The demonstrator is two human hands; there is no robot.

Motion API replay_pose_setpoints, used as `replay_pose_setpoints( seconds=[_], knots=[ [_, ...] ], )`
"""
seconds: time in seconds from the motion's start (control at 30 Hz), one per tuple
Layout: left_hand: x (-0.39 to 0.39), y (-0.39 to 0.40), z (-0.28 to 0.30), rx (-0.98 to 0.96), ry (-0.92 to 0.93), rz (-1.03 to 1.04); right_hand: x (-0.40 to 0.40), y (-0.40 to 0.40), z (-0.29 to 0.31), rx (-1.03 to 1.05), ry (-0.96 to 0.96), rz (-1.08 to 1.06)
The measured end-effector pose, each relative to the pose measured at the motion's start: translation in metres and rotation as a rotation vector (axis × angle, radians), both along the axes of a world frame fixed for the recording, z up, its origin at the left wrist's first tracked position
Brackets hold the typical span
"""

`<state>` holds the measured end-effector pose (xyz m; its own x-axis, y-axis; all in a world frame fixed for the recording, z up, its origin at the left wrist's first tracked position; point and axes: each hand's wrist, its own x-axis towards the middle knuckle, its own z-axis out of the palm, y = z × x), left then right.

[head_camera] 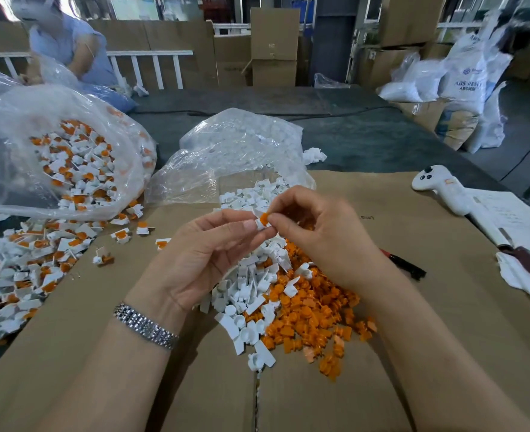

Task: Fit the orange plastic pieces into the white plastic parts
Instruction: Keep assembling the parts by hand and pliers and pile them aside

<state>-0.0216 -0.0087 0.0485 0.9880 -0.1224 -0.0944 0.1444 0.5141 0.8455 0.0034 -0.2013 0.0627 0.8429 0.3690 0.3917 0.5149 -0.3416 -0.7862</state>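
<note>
The orange piece [264, 219] sits at the mouth of the white part [260, 225], held above the loose pile [288, 294] in mid-scene. The right hand [316, 238] pinches the orange piece; the left hand [207, 254] pinches the white part between thumb and fingertips. To seat it well, align the piece squarely, brace the white part, then press straight in. Finished assemblies [23, 269] lie at left, beside an open bag [54, 157].

Orange piece [264, 219] in a white part [260, 225], brown cardboard [413, 275], silver watch band [146, 326], dark grey-green table [366, 141]
</note>
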Motion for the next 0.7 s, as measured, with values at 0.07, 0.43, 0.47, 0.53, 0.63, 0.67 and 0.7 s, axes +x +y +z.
replay_pose_setpoints(
  seconds=[0.07,0.43,0.47,0.53,0.63,0.67,0.7],
  knots=[
    [-0.001,-0.003,0.000,0.061,-0.054,0.031,0.000,0.001,-0.001,-0.049,-0.030,-0.014],
    [-0.004,-0.002,0.002,0.047,-0.041,-0.001,-0.002,0.004,0.004,-0.105,-0.257,0.010],
    [-0.005,-0.002,0.003,0.068,-0.032,-0.018,-0.002,0.004,0.004,-0.111,-0.265,0.010],
    [-0.006,-0.001,0.004,0.128,-0.036,-0.024,-0.003,0.002,0.007,-0.120,-0.270,0.022],
    [-0.007,0.002,0.005,0.108,-0.023,-0.070,-0.006,-0.002,0.012,-0.103,-0.263,0.076],
    [-0.008,0.002,0.005,0.076,-0.007,-0.104,-0.007,-0.004,0.014,-0.092,-0.262,0.094],
    [-0.009,0.003,0.005,0.046,0.008,-0.135,-0.008,-0.005,0.015,-0.083,-0.265,0.108]
  ],
)
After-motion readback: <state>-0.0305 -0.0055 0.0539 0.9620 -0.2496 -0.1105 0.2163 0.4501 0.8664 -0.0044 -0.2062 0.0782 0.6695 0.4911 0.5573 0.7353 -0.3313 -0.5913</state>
